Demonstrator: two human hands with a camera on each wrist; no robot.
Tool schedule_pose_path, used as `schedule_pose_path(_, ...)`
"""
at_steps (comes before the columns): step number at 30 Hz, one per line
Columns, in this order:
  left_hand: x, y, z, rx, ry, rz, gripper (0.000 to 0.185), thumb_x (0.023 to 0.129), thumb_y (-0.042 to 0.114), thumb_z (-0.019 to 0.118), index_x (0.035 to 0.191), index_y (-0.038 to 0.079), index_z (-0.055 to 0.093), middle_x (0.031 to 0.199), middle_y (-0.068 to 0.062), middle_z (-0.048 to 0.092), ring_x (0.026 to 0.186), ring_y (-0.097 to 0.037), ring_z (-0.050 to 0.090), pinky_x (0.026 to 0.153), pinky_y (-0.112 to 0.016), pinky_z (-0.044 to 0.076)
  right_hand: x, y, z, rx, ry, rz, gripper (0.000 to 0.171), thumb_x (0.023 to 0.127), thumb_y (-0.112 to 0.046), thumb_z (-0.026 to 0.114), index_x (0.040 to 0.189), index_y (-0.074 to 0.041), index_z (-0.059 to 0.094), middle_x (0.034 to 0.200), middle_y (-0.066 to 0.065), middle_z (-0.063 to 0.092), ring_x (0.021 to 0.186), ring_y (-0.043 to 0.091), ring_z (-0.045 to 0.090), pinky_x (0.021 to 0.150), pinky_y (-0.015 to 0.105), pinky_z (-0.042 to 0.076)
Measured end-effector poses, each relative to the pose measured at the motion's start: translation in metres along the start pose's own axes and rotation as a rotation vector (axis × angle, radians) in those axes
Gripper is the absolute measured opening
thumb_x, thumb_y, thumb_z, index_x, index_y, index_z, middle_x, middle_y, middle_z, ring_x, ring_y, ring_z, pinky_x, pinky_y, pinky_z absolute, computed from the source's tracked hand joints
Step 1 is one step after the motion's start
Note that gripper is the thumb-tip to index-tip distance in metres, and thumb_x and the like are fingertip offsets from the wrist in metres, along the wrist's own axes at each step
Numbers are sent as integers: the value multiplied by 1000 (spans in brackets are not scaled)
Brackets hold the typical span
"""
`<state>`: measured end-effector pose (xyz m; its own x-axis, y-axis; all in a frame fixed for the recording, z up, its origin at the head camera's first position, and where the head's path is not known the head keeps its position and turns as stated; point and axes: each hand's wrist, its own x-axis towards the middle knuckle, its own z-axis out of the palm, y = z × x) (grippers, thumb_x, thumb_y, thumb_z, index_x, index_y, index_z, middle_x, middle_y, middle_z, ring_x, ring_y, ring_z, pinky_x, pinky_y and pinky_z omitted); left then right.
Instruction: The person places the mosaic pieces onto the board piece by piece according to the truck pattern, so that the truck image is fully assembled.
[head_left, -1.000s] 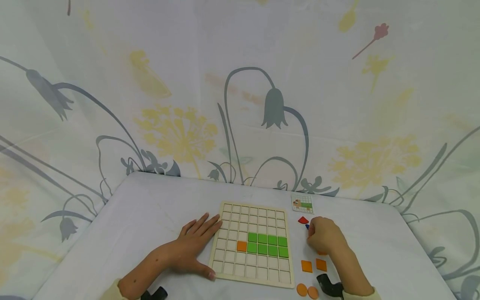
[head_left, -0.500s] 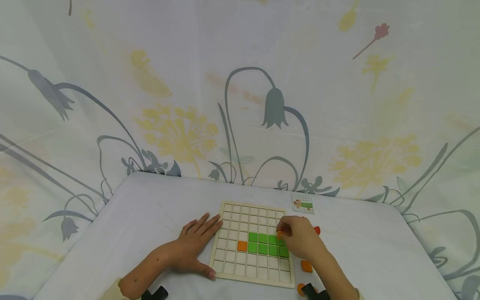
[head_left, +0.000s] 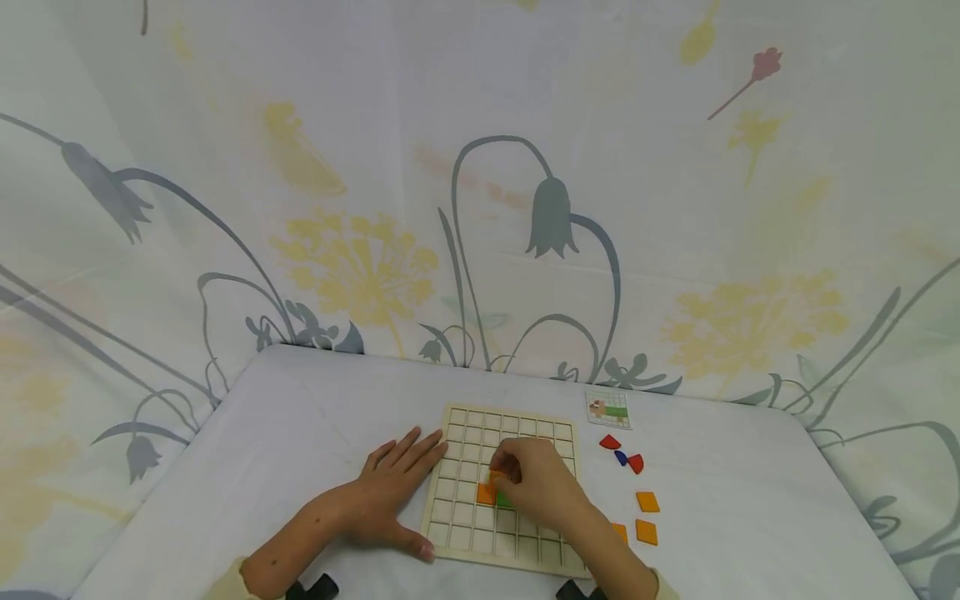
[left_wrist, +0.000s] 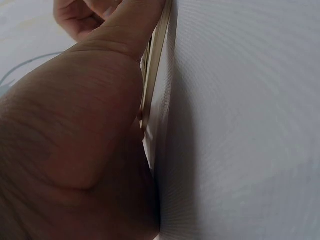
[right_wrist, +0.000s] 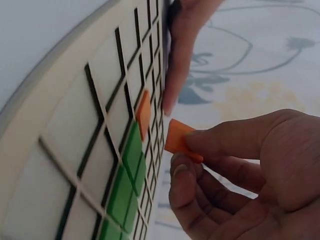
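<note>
Right wrist view: we see the held orange tile [right_wrist: 177,136] tilted, one exposed edge pointing toward the board [head_left: 462,514]; partly covered, it shows us no clear long axis. We pinch it between the thumb and bent index finger of the right hand [head_left: 542,482]. It is positioned over the board, near the seated orange tile [head_left: 485,493]; we cannot tell whether it touches the surface. The held piece is flat, plain and straight-edged. The pale board is divided into square cells; one contains the seated orange tile, and adjoining cells contain green tiles [right_wrist: 132,157], partly hidden in the head view. Our left hand [head_left: 382,504] rests along the board's left edge, fingers extended and spread, gripping nothing.
</note>
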<state>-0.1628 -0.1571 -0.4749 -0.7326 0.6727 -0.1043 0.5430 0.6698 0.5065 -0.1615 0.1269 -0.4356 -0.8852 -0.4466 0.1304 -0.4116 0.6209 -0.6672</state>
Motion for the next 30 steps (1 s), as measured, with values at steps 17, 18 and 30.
schedule_pose_path(17, -1, 3, -1, -8, 16, 35, 124, 81, 72, 80, 172, 15, 16, 180, -9, 5, 164, -42, -3, 124, -71, 8, 38, -19, 48, 32, 1, -23, 15, 87, 4, 78, 88, -9, 73, 79, -5, 69, 69, 2, 57, 64, 21, 51)
schedule_pose_path(18, -1, 3, -1, -9, 15, 35, 125, 81, 72, 80, 172, 14, 16, 180, -9, 5, 164, -42, -3, 124, -71, 7, 38, -19, 48, 23, 6, -21, 15, 87, 5, 78, 88, -9, 73, 79, -5, 69, 69, 2, 57, 64, 22, 51)
schedule_pose_path(30, -1, 1, 0, 9, 15, 25, 127, 81, 74, 79, 171, 11, 16, 180, -8, 5, 164, -40, -4, 124, -69, 7, 33, -18, 48, 34, 17, 15, 14, 87, 5, 76, 88, -9, 72, 79, -4, 69, 68, 3, 56, 63, 22, 51)
